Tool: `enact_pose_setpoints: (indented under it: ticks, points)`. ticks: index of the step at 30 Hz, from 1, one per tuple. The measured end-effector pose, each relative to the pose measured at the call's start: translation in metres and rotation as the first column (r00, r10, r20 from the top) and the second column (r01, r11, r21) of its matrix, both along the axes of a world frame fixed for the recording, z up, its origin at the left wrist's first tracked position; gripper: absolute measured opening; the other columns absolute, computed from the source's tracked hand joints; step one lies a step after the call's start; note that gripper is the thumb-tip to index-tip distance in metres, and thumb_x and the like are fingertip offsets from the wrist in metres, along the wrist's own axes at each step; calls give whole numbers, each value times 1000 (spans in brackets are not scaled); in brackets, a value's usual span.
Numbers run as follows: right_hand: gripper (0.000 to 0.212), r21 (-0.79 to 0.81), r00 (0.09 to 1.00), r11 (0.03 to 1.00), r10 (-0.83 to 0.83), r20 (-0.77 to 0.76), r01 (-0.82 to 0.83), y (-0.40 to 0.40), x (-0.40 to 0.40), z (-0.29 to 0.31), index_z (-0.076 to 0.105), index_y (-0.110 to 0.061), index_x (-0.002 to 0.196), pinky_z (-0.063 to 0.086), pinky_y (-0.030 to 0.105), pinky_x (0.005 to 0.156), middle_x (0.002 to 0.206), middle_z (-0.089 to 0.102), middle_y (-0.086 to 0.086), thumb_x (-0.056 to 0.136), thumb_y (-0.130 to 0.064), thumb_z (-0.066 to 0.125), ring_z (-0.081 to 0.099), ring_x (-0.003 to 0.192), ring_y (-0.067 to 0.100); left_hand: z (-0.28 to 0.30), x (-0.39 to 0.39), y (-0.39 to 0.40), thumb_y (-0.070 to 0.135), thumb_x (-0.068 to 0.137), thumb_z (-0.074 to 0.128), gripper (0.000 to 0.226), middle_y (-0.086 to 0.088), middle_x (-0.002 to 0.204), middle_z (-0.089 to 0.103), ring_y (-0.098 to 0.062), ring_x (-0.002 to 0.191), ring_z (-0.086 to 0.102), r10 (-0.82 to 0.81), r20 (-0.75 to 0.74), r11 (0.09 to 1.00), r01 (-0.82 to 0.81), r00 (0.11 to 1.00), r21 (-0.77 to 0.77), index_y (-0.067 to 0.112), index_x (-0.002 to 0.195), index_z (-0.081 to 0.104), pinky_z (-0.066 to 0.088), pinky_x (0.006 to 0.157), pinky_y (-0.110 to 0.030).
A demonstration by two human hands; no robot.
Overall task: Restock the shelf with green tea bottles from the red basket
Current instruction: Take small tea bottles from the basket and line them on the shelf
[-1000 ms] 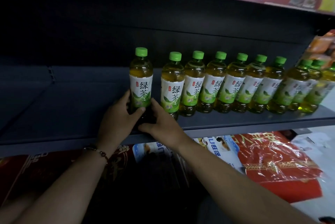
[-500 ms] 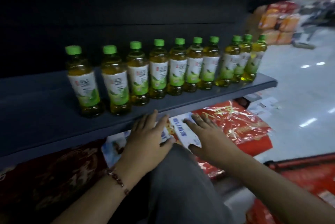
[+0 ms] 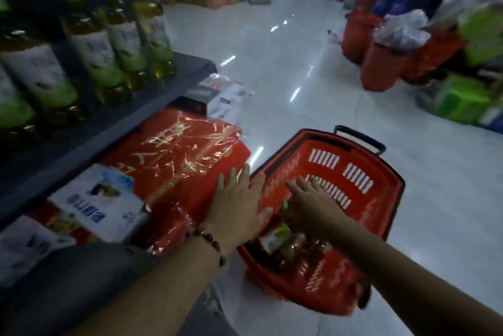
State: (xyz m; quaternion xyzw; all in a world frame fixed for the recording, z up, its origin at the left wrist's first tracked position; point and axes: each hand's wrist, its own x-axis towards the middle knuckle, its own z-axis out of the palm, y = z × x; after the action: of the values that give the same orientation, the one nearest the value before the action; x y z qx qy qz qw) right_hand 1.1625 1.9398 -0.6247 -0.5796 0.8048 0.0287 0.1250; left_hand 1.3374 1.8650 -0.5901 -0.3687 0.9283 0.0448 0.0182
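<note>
Floor (image 3: 313, 68): red basket (image 3: 381, 172) beside red package (image 3: 177, 161) under shelf (image 3: 109, 120).

The basket (image 3: 351, 169) is red with white stripes. The bottles (image 3: 122, 44) have green caps and white-and-green labels. The shelf (image 3: 109, 123) is dark grey.

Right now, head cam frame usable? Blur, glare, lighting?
Head view: heavy motion blur, bottle labels on the shelf unreadable; dim light overall; streaky glare on the floor; both hands and the red basket soft but recognisable; bottles in the basket smeared, uncountable.
</note>
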Motion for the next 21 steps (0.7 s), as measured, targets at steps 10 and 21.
enact_pose_setpoints:
  ticks: [10,21]
  points:
    - [87,210,989,970,-136,60,121,-6,-32,-109,6,-25,157,7,54,119,164,0,15,91,-40,62,5,150,41,-65,-34,0,58,99,38,76,-13,165,1,-37,151,-1,-140,106,990,136,984,45,24,157,4,4,120,-58]
    - [87,454,998,889,69,-7,-58,-63,-23,-182,-1,-19,158,10,55,121,165,-5,12,94,-36,57,0,149,43,-97,-30,-24,53,99,39,78,-9,163,-20,-37,148,-22,-101,104,994,95,990,58,22,158,-2,-8,120,-56]
